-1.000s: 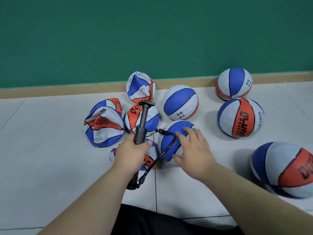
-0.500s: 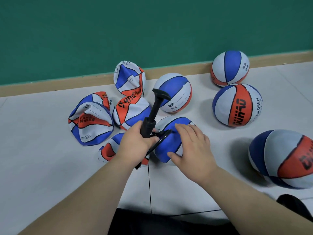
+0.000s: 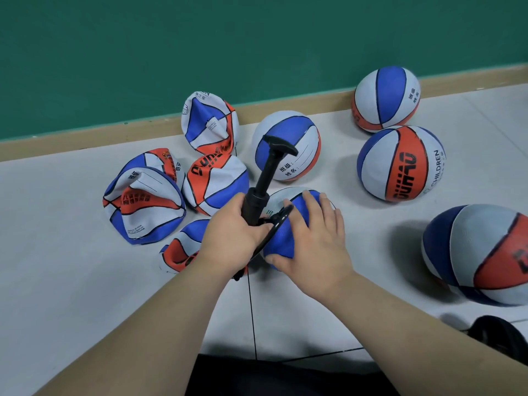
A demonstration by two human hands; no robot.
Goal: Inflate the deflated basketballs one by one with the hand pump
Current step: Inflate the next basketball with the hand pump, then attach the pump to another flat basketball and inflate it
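The current ball (image 3: 281, 242) sits on the floor tile (image 3: 85, 281) right in front of us, in the middle of the bunch. Our right hand (image 3: 311, 247) is cupped over it, fingers side by side across the top and thumb hooked round the near side. It looks rounder than the flat ones but smaller than the full ones, so we'd guess it's only partly filled.

The black hose (image 3: 278, 221) lies across its blue panel. Whether the needle is actually seated in the valve, we can't tell, since the hands cover that spot. Our left hand (image 3: 231, 238) is wrapped tight round the barrel (image 3: 255, 202) of the hand pump (image 3: 264, 178), which leans up and to the right with the rod pulled out and the T-handle (image 3: 281, 144) on top.

Our read is that this is the hook-up and steadying step, just ahead of pumping. The next move probably wants the right hand on that T-handle, pushing straight down the rod so the needle doesn't get levered sideways.

On materials, the balls are pebbled rubber in blue, white and orange panels with black seams. The flat balls (image 3: 143, 207) to our left are creased and caved in like folded caps. The full balls (image 3: 400, 162) to the right are taut and round. The pump is matte black plastic and the hose is thin and floppy. The floor is smooth pale tile with dark grout lines, and behind it are a tan skirting (image 3: 85, 135) and a green wall (image 3: 228, 38).
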